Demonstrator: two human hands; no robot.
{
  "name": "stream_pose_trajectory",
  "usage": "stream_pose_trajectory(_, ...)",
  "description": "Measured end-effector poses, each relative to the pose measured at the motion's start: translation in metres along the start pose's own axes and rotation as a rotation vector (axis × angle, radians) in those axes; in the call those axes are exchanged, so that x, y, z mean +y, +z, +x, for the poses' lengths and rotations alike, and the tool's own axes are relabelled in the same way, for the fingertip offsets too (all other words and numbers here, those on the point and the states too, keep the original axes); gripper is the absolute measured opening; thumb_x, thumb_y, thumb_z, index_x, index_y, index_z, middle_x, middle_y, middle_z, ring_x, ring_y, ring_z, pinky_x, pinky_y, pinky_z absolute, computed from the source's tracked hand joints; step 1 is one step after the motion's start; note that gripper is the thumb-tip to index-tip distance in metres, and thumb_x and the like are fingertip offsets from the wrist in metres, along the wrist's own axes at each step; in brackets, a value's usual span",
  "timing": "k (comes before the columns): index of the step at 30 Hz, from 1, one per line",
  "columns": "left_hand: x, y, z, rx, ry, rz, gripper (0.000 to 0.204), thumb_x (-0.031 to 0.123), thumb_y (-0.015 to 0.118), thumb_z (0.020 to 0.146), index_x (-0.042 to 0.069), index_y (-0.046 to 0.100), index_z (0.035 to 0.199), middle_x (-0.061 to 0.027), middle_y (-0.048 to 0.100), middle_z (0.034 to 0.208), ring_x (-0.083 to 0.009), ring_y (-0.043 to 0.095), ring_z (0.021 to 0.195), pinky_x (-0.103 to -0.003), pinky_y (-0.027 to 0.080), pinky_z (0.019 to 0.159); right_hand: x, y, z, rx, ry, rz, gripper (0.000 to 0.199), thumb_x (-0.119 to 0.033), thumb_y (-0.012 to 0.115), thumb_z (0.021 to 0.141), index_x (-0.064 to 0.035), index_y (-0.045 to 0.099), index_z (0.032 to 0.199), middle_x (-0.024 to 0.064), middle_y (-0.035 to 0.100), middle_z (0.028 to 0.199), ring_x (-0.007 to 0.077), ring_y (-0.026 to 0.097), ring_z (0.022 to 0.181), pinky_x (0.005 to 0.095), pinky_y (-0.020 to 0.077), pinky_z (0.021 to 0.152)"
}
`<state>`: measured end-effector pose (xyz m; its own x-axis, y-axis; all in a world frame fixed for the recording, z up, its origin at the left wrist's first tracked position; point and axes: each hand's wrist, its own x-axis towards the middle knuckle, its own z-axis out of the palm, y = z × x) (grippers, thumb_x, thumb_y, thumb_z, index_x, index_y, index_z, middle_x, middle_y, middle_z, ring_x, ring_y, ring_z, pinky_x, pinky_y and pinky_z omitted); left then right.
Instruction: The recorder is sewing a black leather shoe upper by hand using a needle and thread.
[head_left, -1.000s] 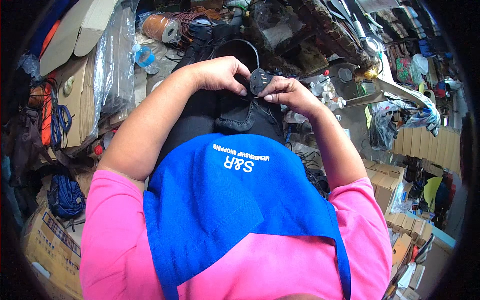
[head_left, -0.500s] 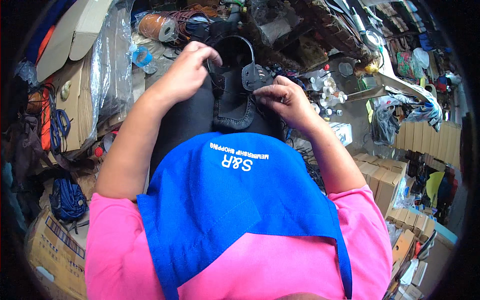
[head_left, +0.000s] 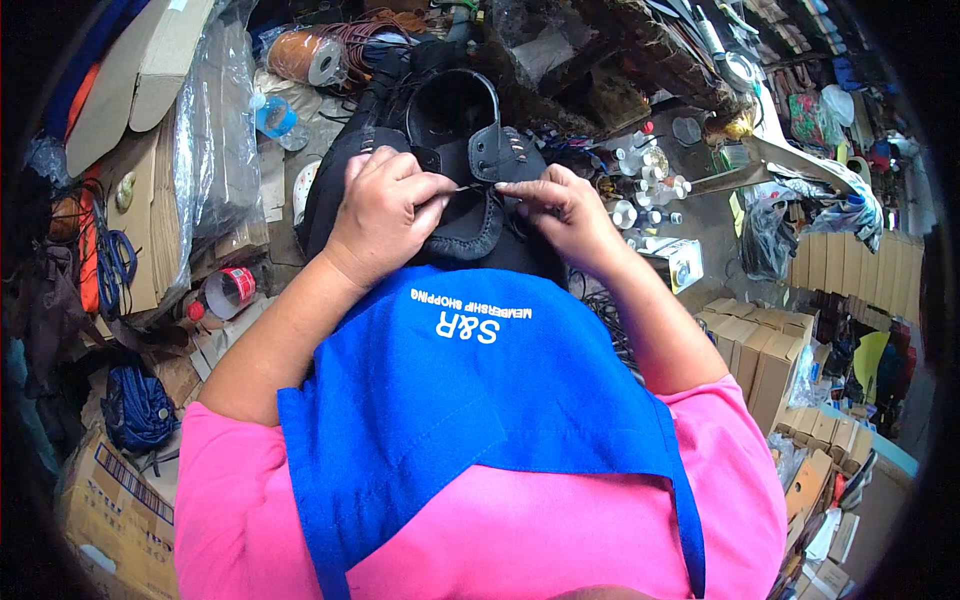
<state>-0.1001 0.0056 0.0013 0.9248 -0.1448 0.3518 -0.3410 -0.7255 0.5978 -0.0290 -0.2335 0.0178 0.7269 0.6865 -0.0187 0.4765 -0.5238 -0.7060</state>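
The black shoe (head_left: pixel 455 165) rests amid small white bottles (head_left: pixel 645 185), both hands' (head_left: pixel 385 205) (head_left: pixel 560 210) grips pinched on its thread (head_left: pixel 468 187).

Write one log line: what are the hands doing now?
left hand: pinching thread | right hand: pinching thread | black shoe: under both hands | blue apron: below

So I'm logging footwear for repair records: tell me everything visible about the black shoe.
The black shoe looks like matte leather, with a puckered stitched seam round the toe, a raised tongue and a dark open collar. It lies on the person's lap above the blue apron, toe toward them. The left hand and right hand rest on its upper, pinching something thin between them.
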Motion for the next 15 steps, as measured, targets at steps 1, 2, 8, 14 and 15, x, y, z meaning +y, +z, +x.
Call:
stream_pose_trajectory(1,-0.001,-0.001,0.001,0.000,-0.001,0.001,0.018,0.010,0.069,0.071,0.015,0.070,0.088,-0.0019,0.054,0.076,-0.0214,0.053,0.083,-0.036,0.036,0.079,0.001,-0.005,0.003,-0.067,0.070,0.062,0.029,-0.005,0.064,0.081,-0.0159,0.070,0.107,0.0054,0.055,0.085,0.0170,0.055,0.085,0.0280,0.0445,0.077)
stream_pose_trajectory(2,-0.002,-0.001,0.003,-0.046,0.002,-0.104,0.019,0.010,0.069,0.071,0.015,0.070,0.089,-0.0019,0.054,0.076,-0.0216,0.053,0.083,-0.036,0.036,0.080,0.002,-0.011,0.006,-0.132,0.140,0.122,0.028,-0.004,0.063,0.082,-0.0150,0.069,0.107,0.0045,0.056,0.087,0.0151,0.055,0.087,0.0271,0.0444,0.079)
stream_pose_trajectory(8,-0.006,0.001,0.005,-0.008,0.041,0.063,0.021,0.011,0.070,0.071,0.015,0.069,0.091,-0.0022,0.054,0.076,-0.0219,0.054,0.085,-0.036,0.035,0.081,0.005,-0.022,0.021,-0.236,0.104,0.126,0.029,-0.001,0.061,0.081,-0.0140,0.070,0.106,0.0032,0.056,0.082,0.0152,0.055,0.085,0.0280,0.0448,0.077)
stream_pose_trajectory(14,-0.003,-0.001,0.003,0.032,0.082,0.033,0.018,0.007,0.069,0.071,0.013,0.069,0.088,-0.0029,0.053,0.075,-0.0216,0.054,0.082,-0.035,0.036,0.080,0.000,-0.018,0.012,-0.138,-0.013,-0.245,0.033,-0.006,0.065,0.074,-0.0223,0.071,0.102,0.0050,0.060,0.086,0.0260,0.059,0.090,0.0336,0.0469,0.080)
stream_pose_trajectory(15,-0.003,-0.001,0.003,0.027,0.054,-0.084,0.018,0.006,0.069,0.071,0.013,0.069,0.087,-0.0029,0.052,0.075,-0.0212,0.053,0.081,-0.035,0.037,0.078,0.004,-0.017,0.012,-0.147,0.032,-0.115,0.033,-0.006,0.065,0.075,-0.0223,0.071,0.102,0.0052,0.061,0.086,0.0255,0.058,0.091,0.0334,0.0465,0.081)
